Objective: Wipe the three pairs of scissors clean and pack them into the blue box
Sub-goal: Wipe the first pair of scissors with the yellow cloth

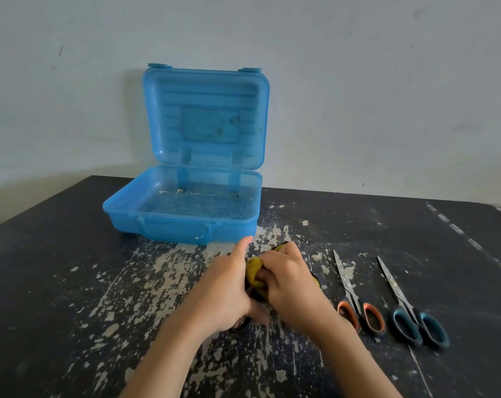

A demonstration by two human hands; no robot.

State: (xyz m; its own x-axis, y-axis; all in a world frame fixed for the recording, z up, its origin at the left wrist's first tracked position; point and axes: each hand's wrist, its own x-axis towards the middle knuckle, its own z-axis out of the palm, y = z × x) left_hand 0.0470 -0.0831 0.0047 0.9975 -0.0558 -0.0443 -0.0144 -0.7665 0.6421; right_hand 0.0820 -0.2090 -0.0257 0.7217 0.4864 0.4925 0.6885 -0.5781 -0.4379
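Observation:
My left hand (pixel 229 288) grips a pair of scissors whose dark handle (pixel 240 326) peeks out under the palm; the blades are hidden. My right hand (pixel 289 285) clutches a yellow cloth (pixel 255 272) bunched around those scissors. To the right lie two closed pairs flat on the table, blades pointing away: orange-handled scissors (pixel 355 300) and blue-handled scissors (pixel 410 314), both with speckled blades. The blue box (pixel 183 225) stands open behind my hands, its lid upright against the wall, nothing inside but some pale crumbs.
The black table (pixel 56 282) is worn, with pale scuffed patches around the centre. A grey wall rises right behind the box. The table's right edge runs diagonally at the far right.

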